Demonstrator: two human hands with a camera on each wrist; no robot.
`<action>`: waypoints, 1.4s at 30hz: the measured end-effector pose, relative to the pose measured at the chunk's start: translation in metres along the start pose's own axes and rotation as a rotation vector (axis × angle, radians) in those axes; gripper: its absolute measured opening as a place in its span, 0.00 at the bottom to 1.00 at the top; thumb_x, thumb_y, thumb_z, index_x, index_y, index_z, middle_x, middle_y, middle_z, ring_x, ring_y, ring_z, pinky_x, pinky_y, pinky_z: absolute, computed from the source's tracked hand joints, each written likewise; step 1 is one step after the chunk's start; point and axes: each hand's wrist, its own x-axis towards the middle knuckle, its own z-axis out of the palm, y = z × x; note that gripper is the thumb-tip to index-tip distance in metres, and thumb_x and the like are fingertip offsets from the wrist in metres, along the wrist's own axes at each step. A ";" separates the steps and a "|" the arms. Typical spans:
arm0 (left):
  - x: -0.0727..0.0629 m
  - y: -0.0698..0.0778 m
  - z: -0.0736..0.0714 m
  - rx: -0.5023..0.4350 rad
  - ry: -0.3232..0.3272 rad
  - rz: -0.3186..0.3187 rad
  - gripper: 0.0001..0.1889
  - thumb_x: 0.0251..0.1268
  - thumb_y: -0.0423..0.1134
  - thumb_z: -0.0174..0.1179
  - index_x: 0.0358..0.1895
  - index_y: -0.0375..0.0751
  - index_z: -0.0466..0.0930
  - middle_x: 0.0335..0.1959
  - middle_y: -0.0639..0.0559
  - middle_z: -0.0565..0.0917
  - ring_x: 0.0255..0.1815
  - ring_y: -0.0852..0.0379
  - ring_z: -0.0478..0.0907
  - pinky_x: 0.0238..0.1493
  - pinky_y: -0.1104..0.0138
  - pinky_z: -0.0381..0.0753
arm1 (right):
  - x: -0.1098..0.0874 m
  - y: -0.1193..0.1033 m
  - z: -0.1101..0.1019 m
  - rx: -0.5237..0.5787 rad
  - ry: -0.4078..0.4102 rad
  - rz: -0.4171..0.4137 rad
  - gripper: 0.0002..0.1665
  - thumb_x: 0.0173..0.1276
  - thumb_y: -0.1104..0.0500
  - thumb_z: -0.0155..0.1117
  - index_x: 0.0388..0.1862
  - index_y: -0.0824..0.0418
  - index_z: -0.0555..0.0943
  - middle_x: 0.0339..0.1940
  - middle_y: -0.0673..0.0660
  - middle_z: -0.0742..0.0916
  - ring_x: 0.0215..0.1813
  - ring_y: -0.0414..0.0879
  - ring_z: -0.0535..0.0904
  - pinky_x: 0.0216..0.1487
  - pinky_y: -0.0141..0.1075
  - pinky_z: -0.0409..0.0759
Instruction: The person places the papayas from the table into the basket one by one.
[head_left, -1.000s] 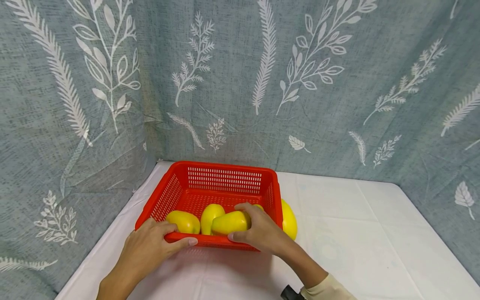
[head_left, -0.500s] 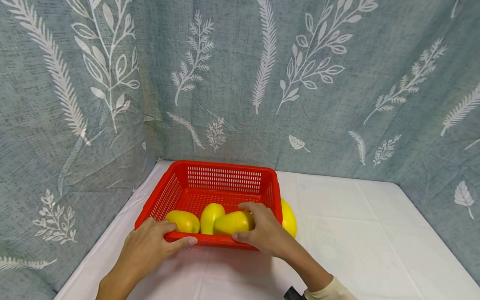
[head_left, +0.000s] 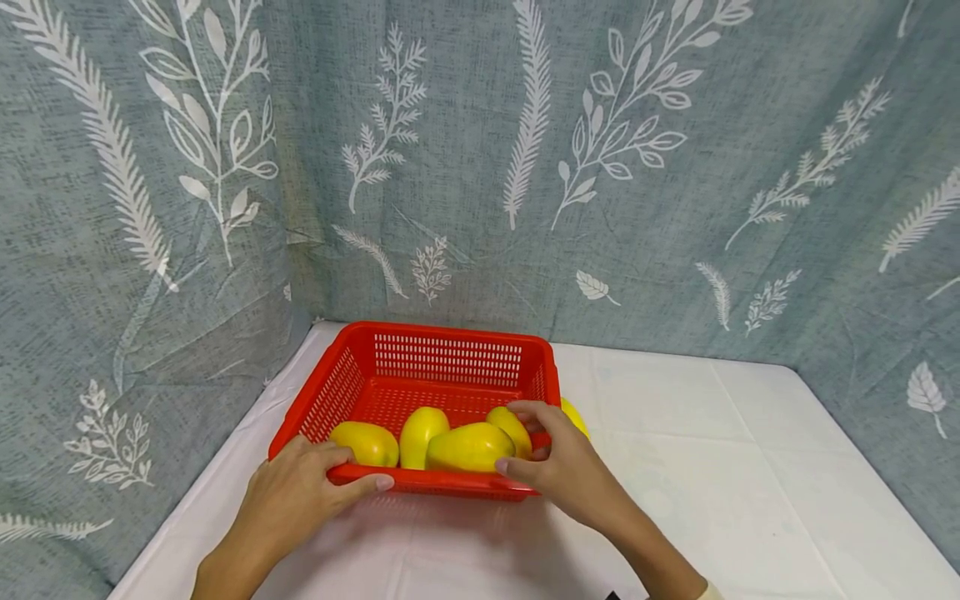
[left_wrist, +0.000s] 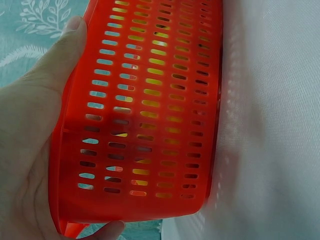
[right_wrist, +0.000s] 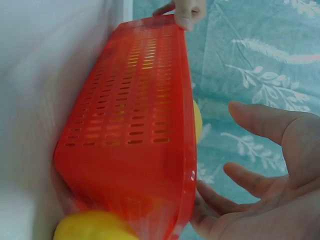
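A red perforated plastic basket [head_left: 450,481] has several yellow mangoes along its inner front side. My left hand [head_left: 300,492] grips its front left corner, thumb lying along the rim; in the left wrist view a fingertip [left_wrist: 111,231] shows beyond the corner. Over the front right corner is my right hand [head_left: 573,467], fingers spread and nothing held, as the right wrist view shows. Its fingertips are beside the rightmost mango [head_left: 508,427] and the mango [head_left: 471,448] lying sideways. Further left are an upright mango [head_left: 423,433] and another mango [head_left: 365,443] by my left hand.
Outside the basket's right wall lies another yellow fruit [right_wrist: 95,227], partly hidden in the head view. A white cloth [head_left: 697,450] covers the table. Blue-grey curtains [head_left: 465,167] with white leaf prints stand behind and at both sides.
My right hand has let go of the sideways mango and drawn back to the right, uncovering the rightmost mango. The left hand keeps its grip on the basket.
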 end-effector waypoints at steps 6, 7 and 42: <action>0.001 -0.001 -0.001 0.000 -0.014 -0.005 0.38 0.51 0.81 0.66 0.43 0.49 0.92 0.40 0.54 0.89 0.41 0.52 0.74 0.34 0.53 0.76 | -0.011 0.003 -0.011 0.021 0.083 0.015 0.35 0.63 0.55 0.80 0.69 0.47 0.79 0.61 0.53 0.84 0.60 0.53 0.80 0.57 0.40 0.83; 0.001 -0.001 -0.001 -0.001 -0.015 -0.006 0.38 0.51 0.81 0.66 0.43 0.48 0.92 0.40 0.53 0.89 0.41 0.52 0.74 0.34 0.53 0.76 | -0.012 0.003 -0.013 0.021 0.093 0.018 0.35 0.63 0.55 0.80 0.68 0.47 0.80 0.61 0.53 0.84 0.62 0.52 0.79 0.58 0.40 0.82; 0.001 0.002 -0.005 -0.012 -0.030 -0.024 0.37 0.51 0.81 0.66 0.43 0.50 0.92 0.40 0.54 0.89 0.43 0.52 0.75 0.35 0.51 0.77 | -0.083 0.055 -0.071 -0.019 0.265 0.239 0.41 0.67 0.43 0.79 0.76 0.46 0.72 0.71 0.55 0.81 0.70 0.52 0.78 0.57 0.33 0.81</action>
